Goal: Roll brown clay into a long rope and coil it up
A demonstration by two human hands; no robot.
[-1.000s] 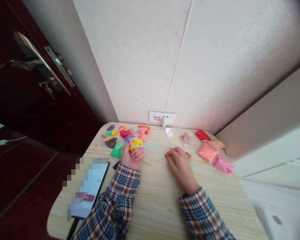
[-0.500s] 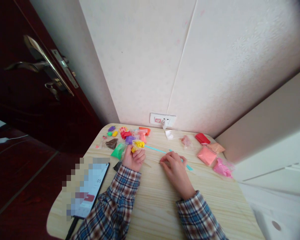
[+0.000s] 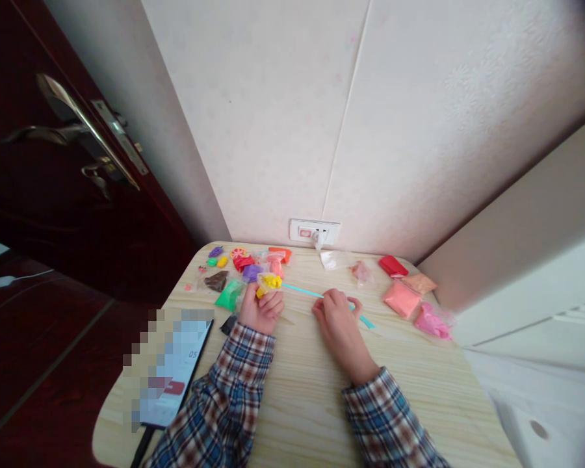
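My left hand (image 3: 262, 312) is closed, curled on its side, with a small yellow clay piece (image 3: 260, 292) at its thumb and forefinger. Right by these fingers is a clear bag of yellow clay (image 3: 272, 281). My right hand (image 3: 338, 325) rests lower on the table with its fingers bent together in a pinch; whatever they hold is hidden. A thin turquoise stick (image 3: 302, 290) lies on the table and passes behind the right hand, its wider end showing past the knuckles.
Left of my hands are bags of green clay (image 3: 229, 296), brown clay (image 3: 217, 281) and purple clay (image 3: 252, 273), and small fruit-like shapes (image 3: 216, 252). Pink and red packets (image 3: 402, 299) lie at the right. A phone (image 3: 173, 377) with a cable lies front left. A wall socket (image 3: 314, 232) is behind.
My right hand has turned slightly and its fingers have drawn closer together, and a tiny dark speck at its fingertips no longer shows. The left hand keeps its place. The view has shifted a little.
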